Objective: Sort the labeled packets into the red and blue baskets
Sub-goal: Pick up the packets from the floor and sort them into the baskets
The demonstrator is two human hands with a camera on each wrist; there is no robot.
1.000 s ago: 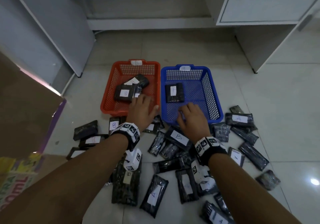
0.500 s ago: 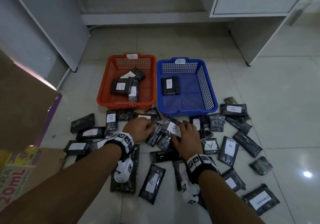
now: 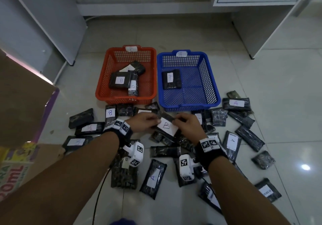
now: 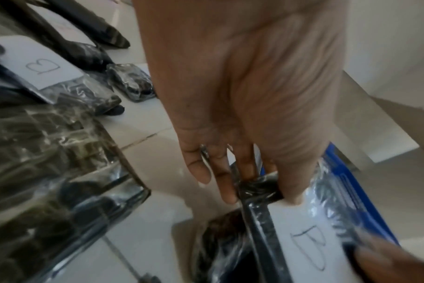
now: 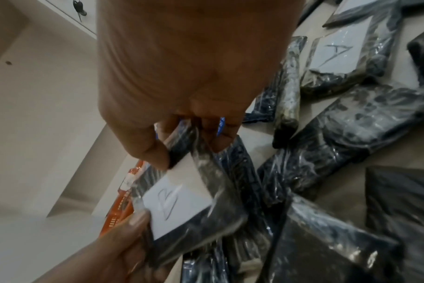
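Observation:
A dark packet with a white label marked B is lifted a little above the pile, just in front of the two baskets. My left hand pinches its left end. My right hand pinches its far right corner. The red basket stands at the left and holds three packets, two with B labels showing. To its right, the blue basket holds one packet labelled A.
Several loose dark packets lie on the tiled floor around both arms, some labelled A or B. A cardboard box stands at the left. A white cabinet stands at the back right, and a grey panel at the back left.
Both hands drew back from the baskets' front edges to the pile. They closed on the B packet and raised it between them.

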